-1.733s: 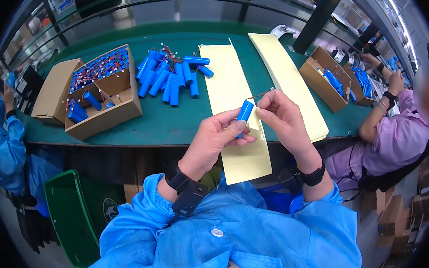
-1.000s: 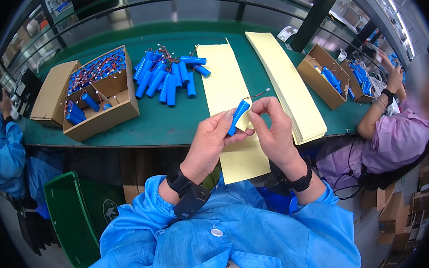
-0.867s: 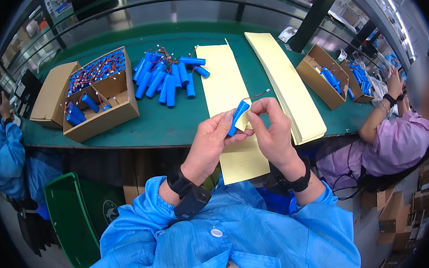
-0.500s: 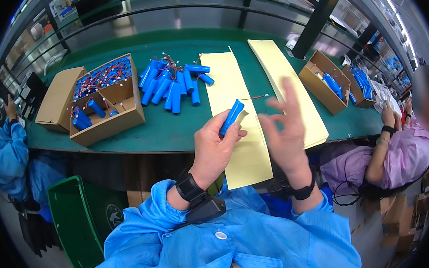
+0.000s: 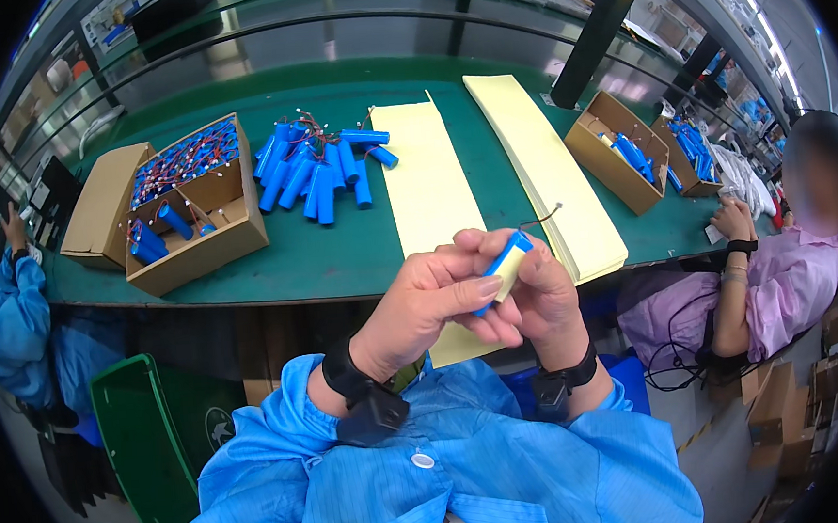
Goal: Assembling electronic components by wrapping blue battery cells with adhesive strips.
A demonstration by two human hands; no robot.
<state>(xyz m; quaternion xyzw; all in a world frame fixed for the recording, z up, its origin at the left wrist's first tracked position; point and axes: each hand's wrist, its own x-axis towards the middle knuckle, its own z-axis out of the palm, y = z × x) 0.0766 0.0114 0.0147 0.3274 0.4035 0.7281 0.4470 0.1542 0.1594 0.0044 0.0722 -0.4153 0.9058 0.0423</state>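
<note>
Between both hands, over the near end of a pale yellow sheet (image 5: pixel 425 178), is a blue cylindrical battery (image 5: pixel 519 243) with a thin wire lead and small connector at its upper end. A pale yellow strip (image 5: pixel 508 271) lies along its side. My left hand (image 5: pixel 420 298) is closed on the battery, its thumb pressing the strip. Fingers of my right hand (image 5: pixel 550 296) close round the other side, near the wire end. Some fingertips behind the battery are hidden.
Loose blue batteries (image 5: pixel 314 176) lie piled beyond my left hand. A cardboard box (image 5: pixel 200 259) of batteries stands at left, a yellow sheet stack (image 5: pixel 547 170) at right, then another battery box (image 5: pixel 617 172). A green bin (image 5: pixel 126 447) is below left. People sit on both sides.
My right hand has come in from the right and now grips the battery with my left. The battery has moved right and nearer me, and the strip now lies along it.
</note>
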